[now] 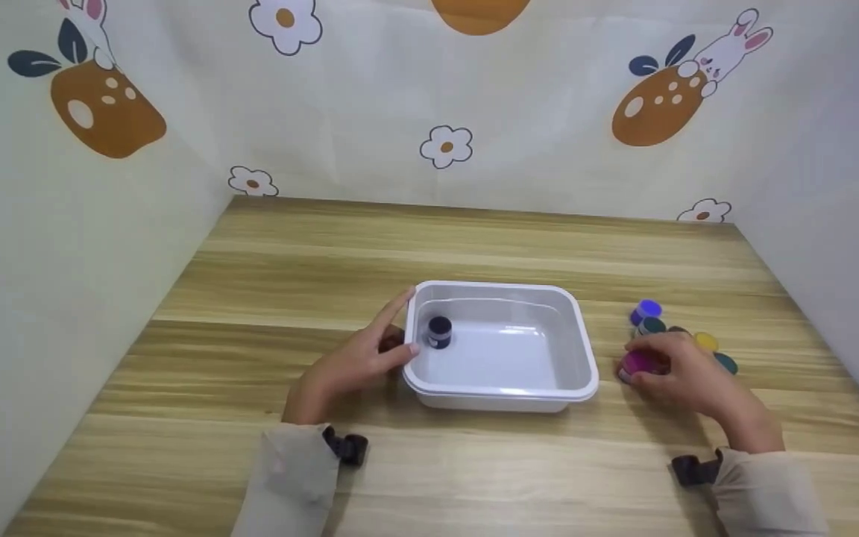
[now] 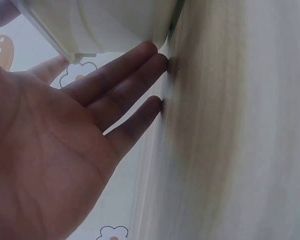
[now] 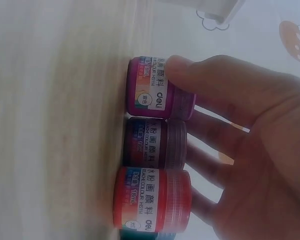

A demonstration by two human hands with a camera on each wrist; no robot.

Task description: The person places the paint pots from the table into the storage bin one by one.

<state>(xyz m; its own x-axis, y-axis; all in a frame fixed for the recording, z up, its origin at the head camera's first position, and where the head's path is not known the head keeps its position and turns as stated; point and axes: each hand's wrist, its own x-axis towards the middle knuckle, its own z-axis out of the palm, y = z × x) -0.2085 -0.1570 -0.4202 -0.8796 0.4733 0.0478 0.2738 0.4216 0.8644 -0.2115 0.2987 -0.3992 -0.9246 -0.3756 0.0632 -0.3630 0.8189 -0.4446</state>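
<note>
My left hand [image 1: 355, 359] rests against the left side of a white plastic tub [image 1: 500, 401], its thumb and index fingertip at the rim. In the left wrist view, the other fingers [image 2: 125, 87] extend fairly straight beneath the tub's outer wall, their tips right at the table. Inside the tub, near its left wall, a dark-lidded paint jar [image 1: 440, 333] stands upright. On the right, my right hand [image 1: 687, 373] pinches a magenta paint jar [image 3: 145, 90] between thumb and fingers. Beside that jar, in the right wrist view, are a dark purple jar [image 3: 147, 142] and a red jar [image 3: 150, 200].
Around the right hand stand more paint jars: a blue-violet one [image 1: 646, 312], a dark green one [image 1: 652, 326], a yellow one [image 1: 706, 341] and a teal one [image 1: 726, 363]. Patterned cloth [image 1: 370, 97] walls the wooden table [image 1: 489, 470] at the back and sides.
</note>
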